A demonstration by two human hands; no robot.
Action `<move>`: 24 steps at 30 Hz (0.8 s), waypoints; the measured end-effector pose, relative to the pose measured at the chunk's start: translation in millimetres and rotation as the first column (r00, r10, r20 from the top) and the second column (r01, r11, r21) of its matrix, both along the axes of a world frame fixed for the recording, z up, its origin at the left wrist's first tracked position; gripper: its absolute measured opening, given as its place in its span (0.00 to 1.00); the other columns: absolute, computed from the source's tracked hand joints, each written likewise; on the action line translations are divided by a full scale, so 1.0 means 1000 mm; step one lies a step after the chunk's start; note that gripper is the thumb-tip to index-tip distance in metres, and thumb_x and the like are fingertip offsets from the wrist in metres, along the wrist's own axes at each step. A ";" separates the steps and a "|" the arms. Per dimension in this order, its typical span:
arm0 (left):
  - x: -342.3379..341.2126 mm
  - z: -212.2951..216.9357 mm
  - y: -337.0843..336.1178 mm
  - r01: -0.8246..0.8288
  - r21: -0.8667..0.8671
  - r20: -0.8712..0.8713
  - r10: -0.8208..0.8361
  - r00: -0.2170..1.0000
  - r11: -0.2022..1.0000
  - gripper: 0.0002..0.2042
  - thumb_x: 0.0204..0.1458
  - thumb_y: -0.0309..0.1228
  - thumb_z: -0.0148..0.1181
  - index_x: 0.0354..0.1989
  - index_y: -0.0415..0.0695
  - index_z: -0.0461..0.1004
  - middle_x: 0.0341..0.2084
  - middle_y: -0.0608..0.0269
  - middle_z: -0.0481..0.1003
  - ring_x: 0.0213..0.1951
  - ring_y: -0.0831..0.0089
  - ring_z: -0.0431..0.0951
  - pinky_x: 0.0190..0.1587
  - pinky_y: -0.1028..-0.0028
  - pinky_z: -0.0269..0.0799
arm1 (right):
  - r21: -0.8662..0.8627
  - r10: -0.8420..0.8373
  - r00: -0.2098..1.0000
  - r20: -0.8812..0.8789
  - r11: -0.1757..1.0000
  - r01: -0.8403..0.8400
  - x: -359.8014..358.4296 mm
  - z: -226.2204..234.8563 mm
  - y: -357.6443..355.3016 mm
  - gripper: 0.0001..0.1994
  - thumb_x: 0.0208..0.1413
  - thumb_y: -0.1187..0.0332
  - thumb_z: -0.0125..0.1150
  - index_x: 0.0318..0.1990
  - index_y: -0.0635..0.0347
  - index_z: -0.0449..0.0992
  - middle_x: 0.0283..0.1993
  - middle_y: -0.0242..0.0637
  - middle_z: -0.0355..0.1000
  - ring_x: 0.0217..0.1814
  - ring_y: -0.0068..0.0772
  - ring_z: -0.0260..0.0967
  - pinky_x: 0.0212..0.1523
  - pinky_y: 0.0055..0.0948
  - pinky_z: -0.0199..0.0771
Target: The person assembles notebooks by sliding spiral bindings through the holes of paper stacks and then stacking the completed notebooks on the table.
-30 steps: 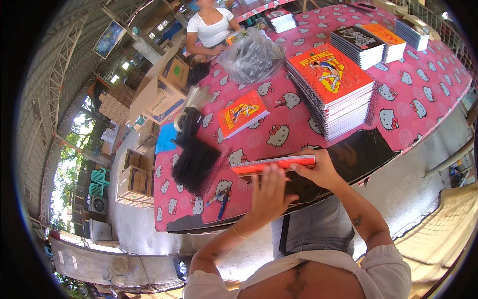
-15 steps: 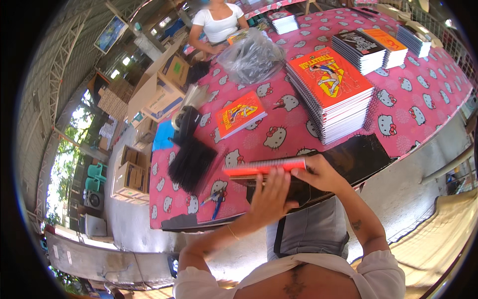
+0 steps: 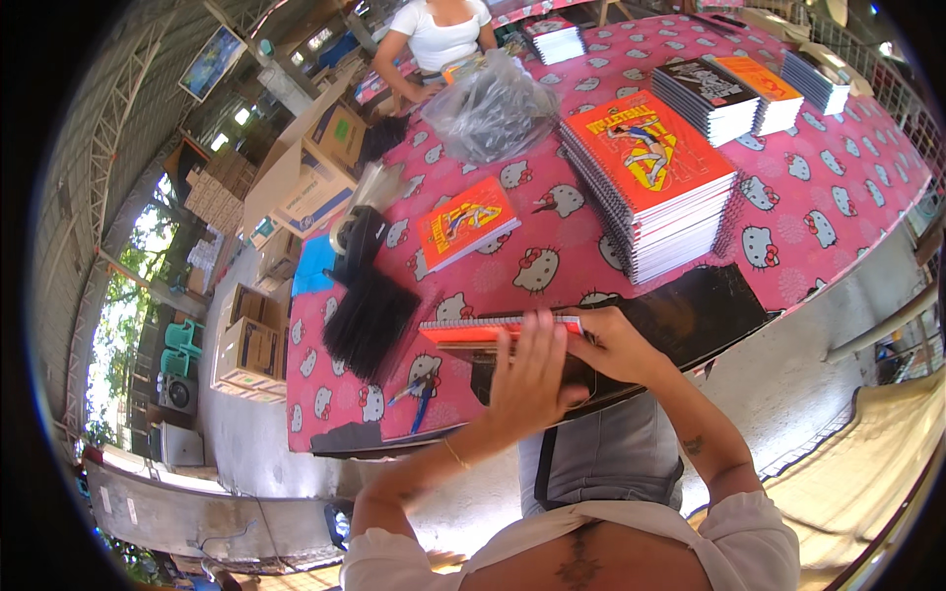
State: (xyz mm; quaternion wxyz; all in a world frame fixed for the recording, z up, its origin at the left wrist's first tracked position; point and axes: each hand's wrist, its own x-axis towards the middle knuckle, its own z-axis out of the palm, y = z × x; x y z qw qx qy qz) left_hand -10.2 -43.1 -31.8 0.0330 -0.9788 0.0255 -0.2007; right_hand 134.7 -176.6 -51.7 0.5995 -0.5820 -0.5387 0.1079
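Observation:
Near the table's front edge, a red-covered notebook [image 3: 453, 332] stands tilted on its long side, its edge facing up. My right hand [image 3: 619, 345] grips its right end, thumb and fingers closed on it. Against its near face lies my left hand [image 3: 530, 379], fingers stretched out flat and slightly blurred. Under the hands is a dark flat board [image 3: 705, 303]. Beyond the notebook lies a single red-orange notebook [image 3: 470, 223] with no coil visible. To the right rises a tall stack of coil-bound notebooks [image 3: 650, 172] with red-orange covers.
Black binding coils [image 3: 370, 323] and a black tape dispenser [image 3: 361, 241] lie left, with pens [image 3: 422, 402] nearer. A clear plastic bag [image 3: 490, 108] holds dark things. More notebook stacks [image 3: 705, 97] stand far right. Cardboard boxes [image 3: 315, 177] stand left; another person [image 3: 439, 39] is across the table.
The view has shifted slightly, so most things sit a little further left. My left hand's fingers have shifted a little along the notebook; my right hand keeps its grip.

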 end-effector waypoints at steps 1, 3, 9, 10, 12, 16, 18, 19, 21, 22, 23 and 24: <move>-0.004 -0.005 -0.002 0.028 0.000 0.072 -0.028 0.997 1.000 0.46 0.63 0.62 0.42 0.72 0.27 0.53 0.72 0.30 0.53 0.75 0.37 0.50 0.72 0.35 0.37 | 0.098 -0.021 0.999 0.039 0.995 0.017 -0.002 -0.001 0.005 0.18 0.59 0.74 0.63 0.56 0.65 0.75 0.32 0.50 0.75 0.27 0.43 0.69 0.33 0.34 0.72; 0.009 0.015 0.002 -0.032 -0.001 0.093 0.032 0.995 0.999 0.45 0.65 0.63 0.36 0.73 0.29 0.52 0.73 0.33 0.53 0.76 0.39 0.50 0.73 0.37 0.36 | 0.023 -0.004 1.000 0.004 1.000 0.004 0.003 0.003 0.001 0.17 0.58 0.74 0.64 0.55 0.66 0.76 0.31 0.50 0.74 0.27 0.42 0.68 0.33 0.34 0.71; 0.000 0.025 -0.007 0.033 -0.111 0.132 -0.018 0.991 0.993 0.38 0.66 0.56 0.43 0.72 0.33 0.58 0.70 0.43 0.61 0.74 0.50 0.57 0.74 0.40 0.36 | -0.056 -0.048 0.999 -0.002 0.997 0.048 0.000 0.003 -0.002 0.11 0.58 0.75 0.66 0.47 0.68 0.79 0.28 0.47 0.73 0.24 0.37 0.65 0.29 0.34 0.67; 0.008 0.040 -0.004 0.005 -0.143 0.147 0.017 0.989 0.990 0.34 0.67 0.53 0.45 0.71 0.36 0.60 0.68 0.47 0.65 0.72 0.53 0.61 0.74 0.42 0.36 | -0.101 -0.066 0.998 0.007 0.993 0.066 0.001 0.003 -0.004 0.10 0.58 0.74 0.66 0.46 0.68 0.80 0.27 0.46 0.72 0.24 0.37 0.64 0.28 0.34 0.66; 0.018 0.052 0.010 0.033 -0.201 0.252 0.019 0.968 0.979 0.22 0.68 0.44 0.51 0.60 0.41 0.73 0.55 0.56 0.77 0.60 0.59 0.75 0.74 0.43 0.37 | -0.079 -0.094 0.995 0.038 0.992 0.097 0.001 0.024 -0.011 0.10 0.59 0.74 0.66 0.46 0.69 0.80 0.28 0.43 0.74 0.26 0.30 0.66 0.31 0.30 0.68; 0.018 0.047 0.019 0.162 -0.281 0.260 -0.087 0.962 0.946 0.08 0.60 0.35 0.63 0.40 0.45 0.81 0.32 0.64 0.82 0.40 0.66 0.82 0.74 0.43 0.42 | -0.105 -0.015 0.951 -0.309 0.994 -0.019 0.016 0.036 -0.019 0.08 0.61 0.74 0.66 0.44 0.71 0.81 0.33 0.37 0.79 0.35 0.20 0.74 0.38 0.24 0.73; 0.019 0.047 0.019 0.165 -0.301 0.259 -0.086 0.962 0.939 0.08 0.60 0.36 0.63 0.40 0.45 0.81 0.34 0.64 0.82 0.40 0.66 0.82 0.74 0.42 0.42 | -0.191 -0.022 0.966 -0.258 0.981 -0.029 0.027 0.050 -0.026 0.07 0.61 0.77 0.65 0.43 0.72 0.82 0.37 0.37 0.82 0.40 0.17 0.75 0.41 0.23 0.76; 0.020 0.048 0.019 0.173 -0.300 0.263 -0.093 0.960 0.938 0.08 0.60 0.36 0.63 0.40 0.45 0.81 0.34 0.64 0.82 0.40 0.66 0.82 0.74 0.42 0.42 | -0.194 0.026 0.981 -0.190 0.979 -0.063 0.031 0.056 -0.025 0.06 0.60 0.77 0.65 0.41 0.71 0.82 0.36 0.38 0.81 0.39 0.19 0.76 0.40 0.24 0.76; 0.021 0.048 0.018 0.170 -0.268 0.280 -0.093 0.956 0.948 0.08 0.60 0.36 0.63 0.39 0.45 0.80 0.33 0.63 0.81 0.39 0.64 0.81 0.72 0.46 0.49 | -0.198 0.067 0.991 -0.112 0.976 -0.089 0.035 0.062 -0.024 0.05 0.58 0.78 0.66 0.39 0.70 0.83 0.35 0.38 0.81 0.39 0.21 0.77 0.39 0.25 0.76; 0.021 0.049 0.018 0.180 -0.264 0.289 -0.101 0.952 0.948 0.08 0.60 0.36 0.63 0.39 0.45 0.80 0.33 0.63 0.81 0.39 0.64 0.81 0.72 0.46 0.49 | -0.158 0.104 0.995 -0.004 0.982 -0.104 0.037 0.063 -0.020 0.04 0.55 0.79 0.67 0.37 0.69 0.81 0.33 0.39 0.79 0.36 0.25 0.77 0.37 0.26 0.76; 0.019 0.049 0.018 0.161 -0.282 0.256 -0.088 0.963 0.946 0.08 0.59 0.36 0.64 0.39 0.45 0.80 0.32 0.62 0.80 0.38 0.63 0.81 0.68 0.48 0.56 | -0.120 0.135 0.985 0.106 0.985 -0.122 0.039 0.065 -0.017 0.04 0.52 0.79 0.67 0.35 0.68 0.79 0.30 0.40 0.77 0.34 0.28 0.77 0.36 0.27 0.76; 0.019 0.049 0.019 0.145 -0.296 0.226 -0.078 0.971 0.944 0.08 0.59 0.35 0.64 0.39 0.44 0.79 0.30 0.62 0.80 0.37 0.61 0.80 0.64 0.51 0.62 | -0.117 0.124 0.985 0.121 0.987 -0.110 0.037 0.066 -0.014 0.04 0.52 0.79 0.67 0.35 0.68 0.79 0.30 0.40 0.77 0.34 0.28 0.77 0.36 0.27 0.76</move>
